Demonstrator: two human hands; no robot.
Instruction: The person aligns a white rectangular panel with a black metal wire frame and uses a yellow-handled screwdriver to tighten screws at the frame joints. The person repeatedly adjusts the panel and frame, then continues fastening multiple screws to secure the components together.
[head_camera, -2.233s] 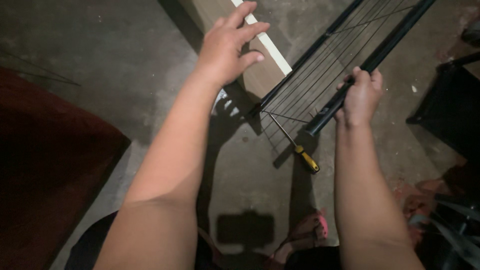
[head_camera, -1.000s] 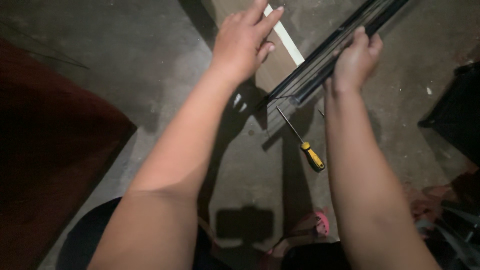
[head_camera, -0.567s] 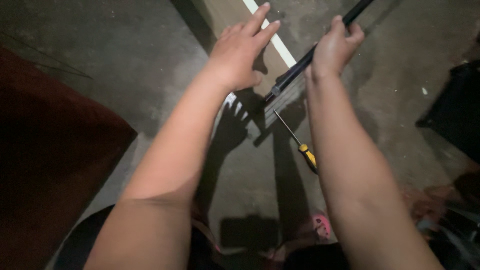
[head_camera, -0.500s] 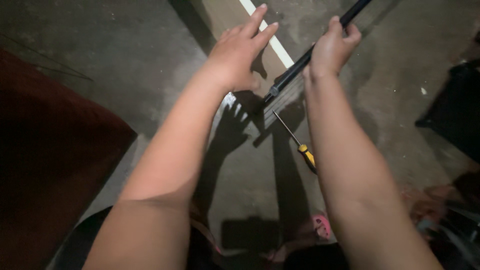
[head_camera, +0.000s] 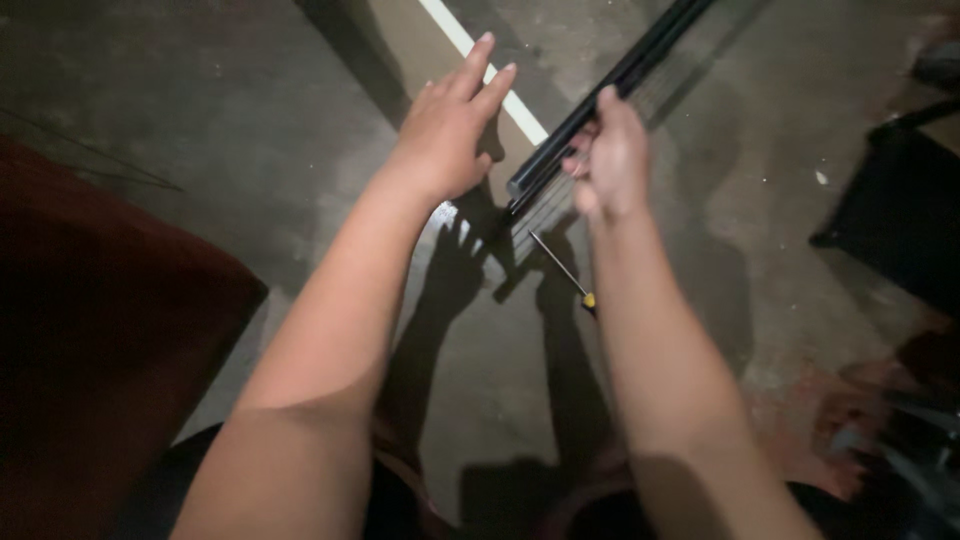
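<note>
near the upper middle of the frame, the right hand (head_camera: 612, 158) gripped the black wire rack (head_camera: 600, 95) by its edge while the left hand (head_camera: 448, 130) hovered flat-fingered and empty beside it, so the rack seemed mid-turning and the next move probably needed the left hand to steady it.

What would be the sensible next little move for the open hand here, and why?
Probably bring the left hand across to grip the black frame near its lower end. The right hand alone holds it, the frame is long and runs out of view at the top, and the left hand hovers open just beside it. The screwdriver lies on the floor below, untouched.
</note>
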